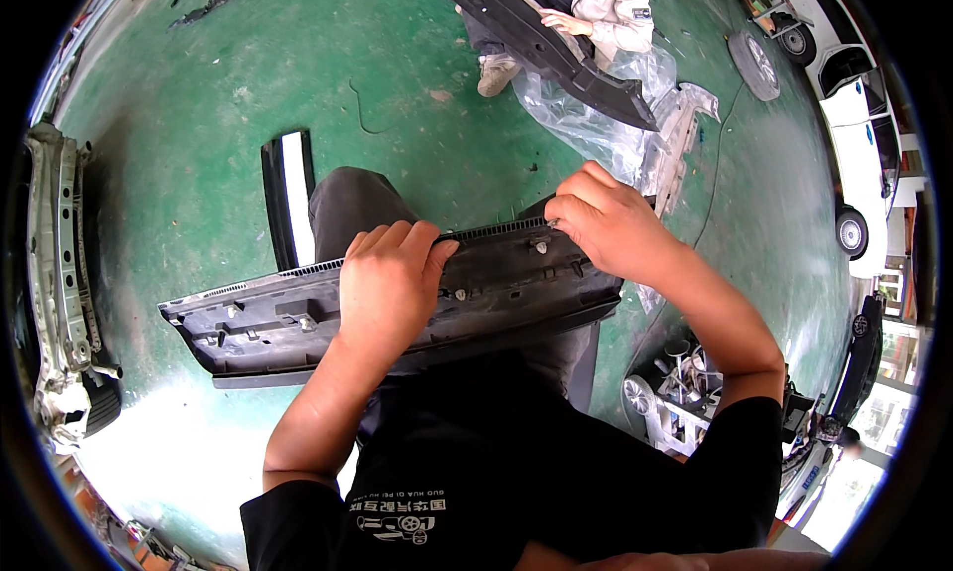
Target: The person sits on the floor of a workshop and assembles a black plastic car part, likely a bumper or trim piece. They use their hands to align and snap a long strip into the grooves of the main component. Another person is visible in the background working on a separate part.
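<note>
A long black plastic car trim panel (496, 276) lies across my lap, its ribbed inner side facing up. Pale clips stand on that side, and a slotted strip runs along the far edge. My left hand (389, 281) is closed over this far edge near the middle, thumb pointing right along it. Toward the right end, my right hand (611, 225) pinches the same edge between thumb and fingers; any small piece between the fingertips is hidden. Beyond my left knee, a black trim piece with a white band (290, 196) rests on the green floor.
At the far right, a person (613, 13) handles a long dark bumper part (556, 60) over clear plastic sheeting (556, 109). A metal car frame part (62, 283) stands at left. A wheel (754, 65) and a white car (862, 124) are at right, with a parts crate (685, 422) nearer.
</note>
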The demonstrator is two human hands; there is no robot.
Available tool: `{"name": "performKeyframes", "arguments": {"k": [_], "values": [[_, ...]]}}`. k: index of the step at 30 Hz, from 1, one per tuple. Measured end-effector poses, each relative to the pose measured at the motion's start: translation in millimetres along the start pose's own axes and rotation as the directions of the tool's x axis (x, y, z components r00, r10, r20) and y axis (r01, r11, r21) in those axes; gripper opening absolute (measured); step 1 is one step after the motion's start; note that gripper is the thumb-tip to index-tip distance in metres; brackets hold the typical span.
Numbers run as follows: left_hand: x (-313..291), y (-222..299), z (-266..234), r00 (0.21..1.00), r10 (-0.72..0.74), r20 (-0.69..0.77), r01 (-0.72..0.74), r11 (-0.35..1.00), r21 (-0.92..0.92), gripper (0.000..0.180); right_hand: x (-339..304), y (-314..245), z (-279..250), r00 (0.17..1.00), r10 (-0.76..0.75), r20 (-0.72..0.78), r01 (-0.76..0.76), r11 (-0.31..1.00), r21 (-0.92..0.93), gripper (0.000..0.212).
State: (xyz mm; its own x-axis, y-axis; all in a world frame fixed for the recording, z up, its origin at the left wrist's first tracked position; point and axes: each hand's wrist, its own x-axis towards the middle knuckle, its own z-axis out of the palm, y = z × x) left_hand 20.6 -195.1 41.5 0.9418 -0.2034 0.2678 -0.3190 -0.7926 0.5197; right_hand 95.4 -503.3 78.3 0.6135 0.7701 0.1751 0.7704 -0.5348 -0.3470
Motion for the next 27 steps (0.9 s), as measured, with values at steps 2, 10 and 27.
{"name": "performKeyframes", "arguments": {"k": [2, 10, 27], "values": [[-3, 1, 0, 1.0, -0.001, 0.008, 0.001, 1.0, -0.004, 0.019, -6, 1, 4, 1.0, 0.019, 0.007, -0.02, 0.999, 0.037, 0.019], [-4, 5, -2, 1.0, 0.005, 0.012, -0.005, 1.0, -0.018, 0.018, -16, 14, -2, 0.997, 0.057, 0.055, -0.07, 0.958, 0.277, 0.021], [-2, 1, -5, 1.0, -0.018, 0.014, 0.018, 1.0, -0.006, 0.018, -15, 9, 10, 0.981, 0.027, -0.192, 0.038, 0.944, 0.327, 0.028]]}}
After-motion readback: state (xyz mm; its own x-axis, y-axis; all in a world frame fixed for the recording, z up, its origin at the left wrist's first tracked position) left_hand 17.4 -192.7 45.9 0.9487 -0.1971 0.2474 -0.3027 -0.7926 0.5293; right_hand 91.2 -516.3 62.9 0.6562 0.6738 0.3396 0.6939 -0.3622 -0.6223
